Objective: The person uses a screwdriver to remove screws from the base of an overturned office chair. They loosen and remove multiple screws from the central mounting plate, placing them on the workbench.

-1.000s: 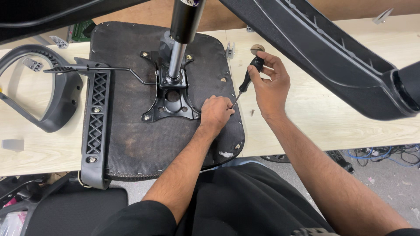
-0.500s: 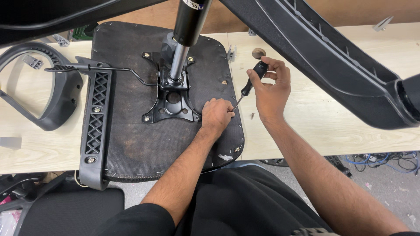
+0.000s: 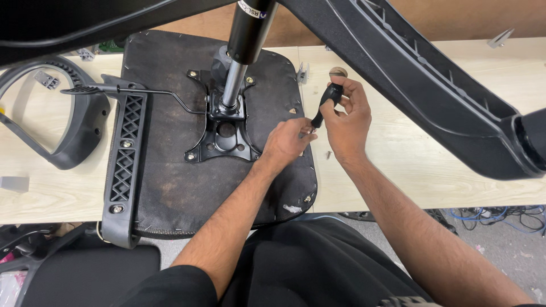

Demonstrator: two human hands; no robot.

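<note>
Since the earlier frame, both hands have lifted off the seat's right side and drawn together above its right edge. Right hand (image 3: 348, 122) is closed around the black handle of the screwdriver (image 3: 324, 105), thumb and fingers wrapped near the top. Left hand (image 3: 287, 142) sits just left and nearer, fingertips pinched at the tool's tip; whether a screw is held there cannot be told. Screwdriver's long axis runs diagonally: handle far-right, tip near-left, pointing down toward the upturned seat base (image 3: 170, 187). The tip lies just beside the left fingers, apart from the mounting plate (image 3: 224, 139), which lies to the left. Gas cylinder (image 3: 242, 51) rises from that plate. Workbench (image 3: 409, 170) beneath.
</note>
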